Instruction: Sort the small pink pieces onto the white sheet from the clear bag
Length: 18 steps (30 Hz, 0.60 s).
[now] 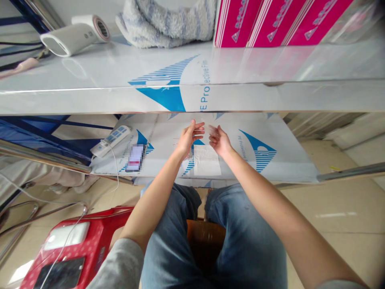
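Note:
My left hand and my right hand hover close together above a white protective-film sheet printed with blue logos. Their fingertips nearly meet. A faint clear sliver shows by my right fingertips, but it is too thin to say if it is held. Below my hands, a translucent film patch lies on the sheet. My left fingers are spread, and neither hand touches the patch. To the left, a white remote-like device and a phone with a blurred screen lie on the sheet.
A glossy film-covered panel spans the view above the sheet, bearing a hair dryer, a fuzzy striped cloth and pink boxes. A red stool stands low left. My denim-covered knees lie below my arms.

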Each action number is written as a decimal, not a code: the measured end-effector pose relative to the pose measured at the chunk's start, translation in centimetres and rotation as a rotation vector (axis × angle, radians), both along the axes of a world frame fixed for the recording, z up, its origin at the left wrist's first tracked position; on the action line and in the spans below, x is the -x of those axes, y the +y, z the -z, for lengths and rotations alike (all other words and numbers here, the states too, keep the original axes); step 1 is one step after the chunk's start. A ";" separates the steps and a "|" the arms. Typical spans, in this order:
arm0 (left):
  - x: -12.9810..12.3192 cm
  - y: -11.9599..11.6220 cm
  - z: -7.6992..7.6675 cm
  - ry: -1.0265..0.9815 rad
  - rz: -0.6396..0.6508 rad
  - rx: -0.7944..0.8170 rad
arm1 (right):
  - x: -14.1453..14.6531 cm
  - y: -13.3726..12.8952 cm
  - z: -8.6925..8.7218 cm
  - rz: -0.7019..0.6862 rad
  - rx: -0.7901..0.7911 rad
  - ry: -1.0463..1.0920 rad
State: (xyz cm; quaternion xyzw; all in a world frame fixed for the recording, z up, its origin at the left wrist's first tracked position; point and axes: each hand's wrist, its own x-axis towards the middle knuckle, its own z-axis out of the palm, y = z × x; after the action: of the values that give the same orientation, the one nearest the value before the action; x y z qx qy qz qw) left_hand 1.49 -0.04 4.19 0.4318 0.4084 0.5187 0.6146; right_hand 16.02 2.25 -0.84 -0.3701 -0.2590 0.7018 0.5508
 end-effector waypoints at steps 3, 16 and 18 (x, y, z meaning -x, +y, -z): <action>0.0 -0.1 0.0 0.071 -0.054 -0.050 | 0.0 0.0 -0.3 -0.007 0.017 0.049; 0.8 0.4 0.2 0.256 -0.173 -0.062 | 1.0 -0.8 -0.5 -0.170 0.073 -0.050; 1.1 0.6 0.2 0.246 -0.192 -0.074 | 0.9 -0.9 -0.8 -0.202 0.062 -0.078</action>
State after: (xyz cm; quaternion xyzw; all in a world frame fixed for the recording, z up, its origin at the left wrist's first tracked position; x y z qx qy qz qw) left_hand 0.41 0.51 4.02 0.4737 0.5006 0.5329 0.4910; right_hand 15.15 1.37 -0.07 -0.3859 -0.2942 0.7467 0.4550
